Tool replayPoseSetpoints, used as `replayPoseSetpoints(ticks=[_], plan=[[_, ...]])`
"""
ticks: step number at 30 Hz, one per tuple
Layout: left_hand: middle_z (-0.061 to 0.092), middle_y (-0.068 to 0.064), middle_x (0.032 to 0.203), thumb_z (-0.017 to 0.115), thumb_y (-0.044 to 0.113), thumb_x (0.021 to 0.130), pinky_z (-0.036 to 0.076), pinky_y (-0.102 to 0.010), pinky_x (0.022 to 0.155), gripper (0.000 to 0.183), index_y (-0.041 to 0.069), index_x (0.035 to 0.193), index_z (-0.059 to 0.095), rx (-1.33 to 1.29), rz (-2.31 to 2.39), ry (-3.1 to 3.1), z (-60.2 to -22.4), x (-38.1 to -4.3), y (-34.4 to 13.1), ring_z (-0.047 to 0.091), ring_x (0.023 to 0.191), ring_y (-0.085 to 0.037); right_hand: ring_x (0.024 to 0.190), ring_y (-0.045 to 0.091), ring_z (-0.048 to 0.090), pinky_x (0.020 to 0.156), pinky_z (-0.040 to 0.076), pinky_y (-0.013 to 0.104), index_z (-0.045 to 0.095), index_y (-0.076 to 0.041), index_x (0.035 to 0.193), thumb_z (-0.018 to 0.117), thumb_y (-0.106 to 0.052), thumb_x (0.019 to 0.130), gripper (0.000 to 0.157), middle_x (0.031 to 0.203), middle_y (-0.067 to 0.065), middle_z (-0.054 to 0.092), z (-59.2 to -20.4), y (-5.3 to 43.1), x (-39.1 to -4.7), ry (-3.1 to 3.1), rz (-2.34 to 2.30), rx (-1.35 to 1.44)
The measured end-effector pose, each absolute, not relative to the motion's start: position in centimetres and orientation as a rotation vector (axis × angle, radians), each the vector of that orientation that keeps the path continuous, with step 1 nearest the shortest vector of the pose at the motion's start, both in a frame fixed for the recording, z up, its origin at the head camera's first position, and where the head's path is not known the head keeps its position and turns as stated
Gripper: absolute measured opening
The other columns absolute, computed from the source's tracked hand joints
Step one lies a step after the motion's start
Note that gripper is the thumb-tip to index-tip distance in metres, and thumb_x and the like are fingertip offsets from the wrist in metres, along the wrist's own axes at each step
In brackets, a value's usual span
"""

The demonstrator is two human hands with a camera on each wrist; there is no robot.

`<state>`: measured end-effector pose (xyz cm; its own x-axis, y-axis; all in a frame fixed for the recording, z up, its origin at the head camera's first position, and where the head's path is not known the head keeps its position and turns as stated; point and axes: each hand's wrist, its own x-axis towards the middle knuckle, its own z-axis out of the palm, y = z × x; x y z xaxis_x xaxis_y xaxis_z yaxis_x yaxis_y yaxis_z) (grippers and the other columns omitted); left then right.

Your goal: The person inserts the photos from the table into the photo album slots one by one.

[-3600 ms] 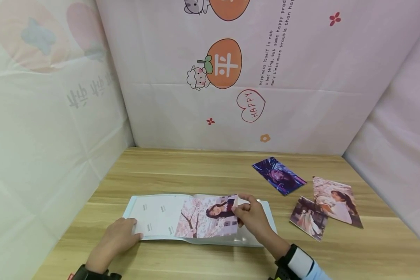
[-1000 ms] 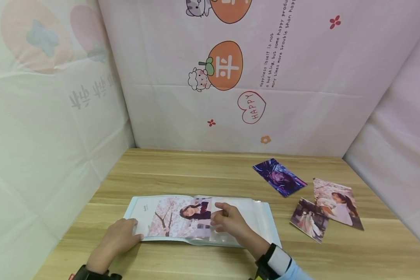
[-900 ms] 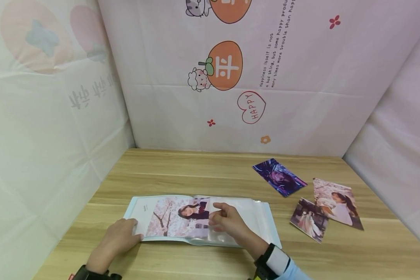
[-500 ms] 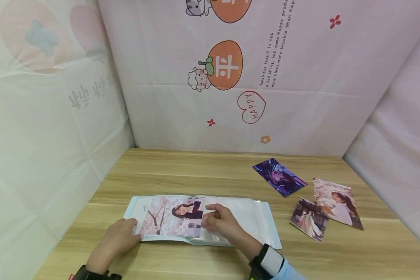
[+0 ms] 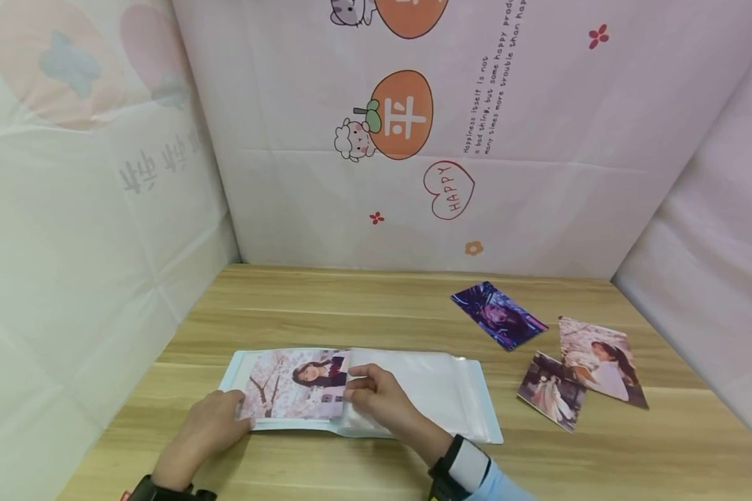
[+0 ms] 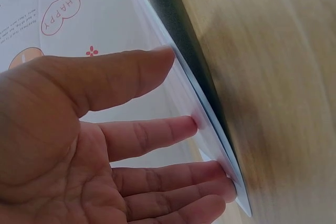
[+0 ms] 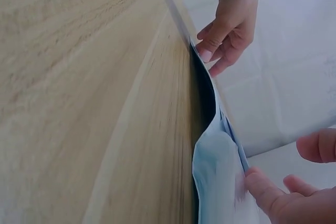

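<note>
In the head view an album (image 5: 464, 403) with pale blue covers lies open on the table, clear sleeves on its right half. Over its left page lies a pink blossom photo (image 5: 272, 390) of a person in dark clothes. My right hand (image 5: 382, 403) pinches this photo's right edge near the spine, its index finger extended. My left hand (image 5: 216, 421) rests on the album's left edge. Seen from the left wrist, its fingers (image 6: 149, 135) are fairly straight, fingertips pressing the page. In the right wrist view, one right fingertip (image 7: 257, 179) touches the photo's edge; the grip is partly hidden.
To the right lie a purple-blue photo (image 5: 500, 316), a larger pink portrait photo (image 5: 604, 362) and a smaller dark photo (image 5: 550, 391), the last two overlapping. White printed cloth (image 5: 301, 195) encloses the wooden table (image 5: 326, 299) at the back and sides.
The right hand has slid the blossom photo leftward, from over the right page onto the left page. The left hand and the loose photos have stayed put.
</note>
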<state>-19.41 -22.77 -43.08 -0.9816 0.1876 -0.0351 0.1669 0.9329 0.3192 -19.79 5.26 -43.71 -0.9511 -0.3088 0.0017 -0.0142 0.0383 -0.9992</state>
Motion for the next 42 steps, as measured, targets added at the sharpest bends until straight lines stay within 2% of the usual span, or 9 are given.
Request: replayPoseSetpoints(ticks=[6, 20, 33, 42], plan=[[0.060, -0.020, 0.092, 0.072, 0.020, 0.073, 0.045, -0.052, 0.076, 0.043, -0.008, 0.103, 0.061, 0.287, 0.490, 3.034, -43.1, -19.4, -22.9, 0.055, 0.088, -0.037, 0.094, 0.025, 0.058, 0.079, 0.050, 0.032, 0.048, 0.009, 0.120, 0.060, -0.004, 0.086, 0.039, 0.107, 0.021, 0.058, -43.8, 4.2, -19.8, 2.121, -1.983, -0.326], [0.060, -0.014, 0.087, 0.072, 0.020, 0.074, 0.046, -0.049, 0.073, 0.040, -0.007, 0.101, 0.062, 0.294, 0.447, 3.032, -43.1, -19.5, -22.7, 0.056, 0.083, -0.033, 0.100, 0.029, 0.055, 0.084, 0.048, 0.037, 0.047, 0.008, 0.123, 0.057, -0.004, 0.088, 0.038, 0.114, 0.019, 0.053, -44.2, 2.8, -19.7, 2.089, -1.949, -0.405], [0.062, -0.018, 0.094, 0.072, 0.020, 0.074, 0.046, -0.051, 0.076, 0.041, -0.007, 0.103, 0.062, 0.316, 0.433, 3.033, -43.1, -19.6, -22.7, 0.056, 0.089, -0.038, 0.100, 0.030, 0.054, 0.084, 0.048, 0.037, 0.047, 0.010, 0.122, 0.058, -0.002, 0.087, 0.038, 0.113, 0.019, 0.053, -44.2, 2.6, -19.6, 2.101, -1.942, -0.378], [0.062, -0.018, 0.095, 0.073, 0.021, 0.074, 0.046, -0.051, 0.076, 0.044, -0.007, 0.106, 0.061, 0.302, 0.457, 3.022, -43.2, -19.6, -22.8, 0.056, 0.088, -0.036, 0.099, 0.029, 0.055, 0.083, 0.048, 0.036, 0.046, 0.009, 0.121, 0.057, -0.004, 0.089, 0.037, 0.111, 0.018, 0.053, -44.6, 2.8, -19.6, 2.117, -1.965, -0.378]])
